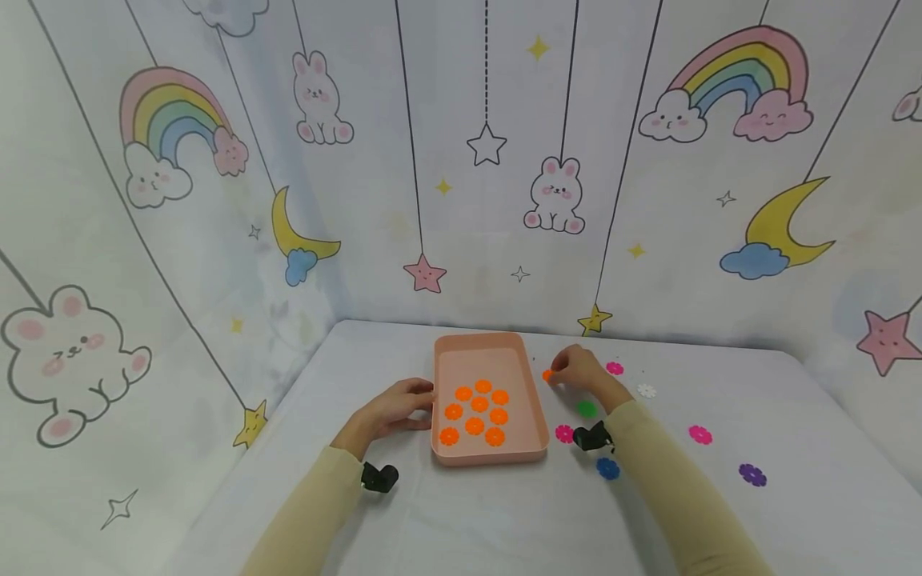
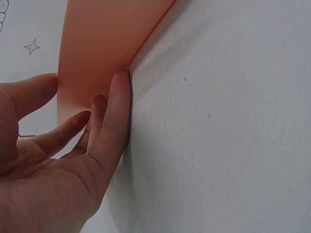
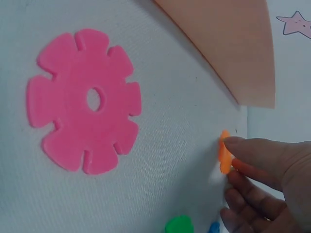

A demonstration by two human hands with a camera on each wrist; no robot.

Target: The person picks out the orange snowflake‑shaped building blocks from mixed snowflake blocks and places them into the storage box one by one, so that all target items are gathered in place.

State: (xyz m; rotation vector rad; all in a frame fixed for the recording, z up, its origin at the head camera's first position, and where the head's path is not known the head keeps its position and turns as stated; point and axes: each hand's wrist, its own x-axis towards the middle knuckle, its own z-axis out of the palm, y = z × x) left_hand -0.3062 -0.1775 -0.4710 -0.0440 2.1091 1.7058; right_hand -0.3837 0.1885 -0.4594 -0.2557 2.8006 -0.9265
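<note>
A peach-coloured tray [image 1: 471,360] stands on the white table with several orange snowflake discs [image 1: 479,405] lying in its nearer part. My left hand [image 1: 399,408] touches the tray's left side wall, its fingertips against the wall [image 2: 107,43] and thumb near the rim. To the right of the tray, my right hand [image 1: 579,372] pinches one orange snowflake disc [image 3: 224,151] between thumb and fingers, at table level. A pink snowflake disc [image 3: 92,102] lies close to that hand's wrist, beside the tray.
Right of the tray lie loose discs: green [image 1: 587,409], blue [image 1: 608,468], white [image 1: 647,390], purple [image 1: 752,474] and a few pink ones [image 1: 700,434]. A patterned curtain [image 1: 475,216] hangs behind the table.
</note>
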